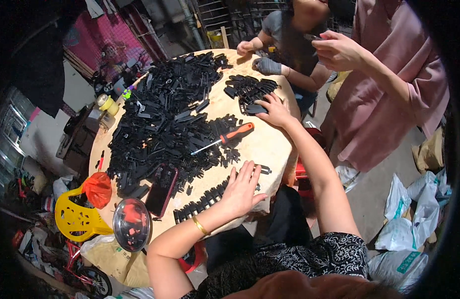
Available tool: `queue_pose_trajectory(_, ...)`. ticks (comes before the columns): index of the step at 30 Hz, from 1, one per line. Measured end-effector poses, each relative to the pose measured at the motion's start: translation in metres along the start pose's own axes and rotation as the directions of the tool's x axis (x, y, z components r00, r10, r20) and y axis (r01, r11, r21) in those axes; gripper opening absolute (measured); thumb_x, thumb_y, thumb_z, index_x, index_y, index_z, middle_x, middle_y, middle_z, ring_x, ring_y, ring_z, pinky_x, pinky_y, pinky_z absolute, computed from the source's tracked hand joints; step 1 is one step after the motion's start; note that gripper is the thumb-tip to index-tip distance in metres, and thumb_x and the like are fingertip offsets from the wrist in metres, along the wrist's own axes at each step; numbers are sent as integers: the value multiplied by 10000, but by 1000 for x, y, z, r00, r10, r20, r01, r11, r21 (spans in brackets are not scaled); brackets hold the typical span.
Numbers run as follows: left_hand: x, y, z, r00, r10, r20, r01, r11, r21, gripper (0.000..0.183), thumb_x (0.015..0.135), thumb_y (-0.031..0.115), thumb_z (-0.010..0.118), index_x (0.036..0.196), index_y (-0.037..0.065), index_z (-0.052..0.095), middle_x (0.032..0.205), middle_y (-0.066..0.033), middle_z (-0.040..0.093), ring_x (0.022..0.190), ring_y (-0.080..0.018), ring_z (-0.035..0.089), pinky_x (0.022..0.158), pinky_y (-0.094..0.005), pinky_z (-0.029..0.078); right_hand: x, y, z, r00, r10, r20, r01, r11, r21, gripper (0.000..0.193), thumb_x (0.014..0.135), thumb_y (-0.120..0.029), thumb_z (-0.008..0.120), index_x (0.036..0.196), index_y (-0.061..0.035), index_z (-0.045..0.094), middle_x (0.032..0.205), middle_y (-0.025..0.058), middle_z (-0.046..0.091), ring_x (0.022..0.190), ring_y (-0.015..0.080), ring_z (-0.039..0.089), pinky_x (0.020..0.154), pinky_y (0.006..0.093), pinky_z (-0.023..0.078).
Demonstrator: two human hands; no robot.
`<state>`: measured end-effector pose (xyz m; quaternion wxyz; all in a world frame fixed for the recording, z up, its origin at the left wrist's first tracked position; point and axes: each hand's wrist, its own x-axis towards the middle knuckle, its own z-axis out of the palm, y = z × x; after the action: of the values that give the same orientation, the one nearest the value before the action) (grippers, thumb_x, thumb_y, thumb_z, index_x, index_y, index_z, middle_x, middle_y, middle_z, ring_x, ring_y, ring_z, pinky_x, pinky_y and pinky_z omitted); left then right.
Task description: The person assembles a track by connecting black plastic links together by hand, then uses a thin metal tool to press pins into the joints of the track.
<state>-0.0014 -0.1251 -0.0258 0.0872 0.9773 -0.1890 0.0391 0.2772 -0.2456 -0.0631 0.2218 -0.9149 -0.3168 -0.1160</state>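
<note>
My left hand [241, 190] lies flat near the table's front edge, fingers stretched out, a gold bangle on its wrist. Beneath and beside it runs a row of small black plastic parts [202, 203]; the palm hides some of them. Farther right, my right hand [276, 110] reaches out with fingers spread, its fingertips on the near end of a cluster of longer black plastic pieces [250, 87]. An orange-and-black screwdriver [238, 132] rests between my hands, its shaft over loose black parts.
A big heap of black parts [165, 104] covers the round table's left side. Near it are a phone [162, 193], a clear bowl [132, 224] and a red plastic bag [97, 190]. One person with a grey glove [268, 66] sits across; another in pink [362, 109] stands right.
</note>
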Motion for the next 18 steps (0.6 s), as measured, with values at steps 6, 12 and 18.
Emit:
queue_pose_trajectory(6,-30,15,-22,999,-34,38,35,998,-50,790,767,459,565,1328,5,244,1383,-233,183,1303,-359,150,1001,-573,159,40,-7,15,995,90,39,-90,996,-12,504,719,-420,602,1190,-272,496,1312,86,361,1282,296,216,951,653,171)
queue_pose_trajectory(12,-109,-8,-52,937,-285,-203,288,958,-17,869,589,353,755,1251,-21,336,1273,-228,312,1216,-398,284,972,-581,177,60,26,18,988,120,-100,-92,965,247,656,582,-375,607,1213,-238,485,1334,122,341,1278,297,229,985,609,136)
queue_pose_trajectory(18,-175,-31,-46,811,-562,-164,529,824,-204,960,543,270,778,1299,-23,262,1324,-265,252,1244,-420,232,1028,-437,235,14,-16,7,971,-192,-142,197,980,24,459,669,-221,619,1122,-172,560,1253,145,422,1207,316,338,986,477,271)
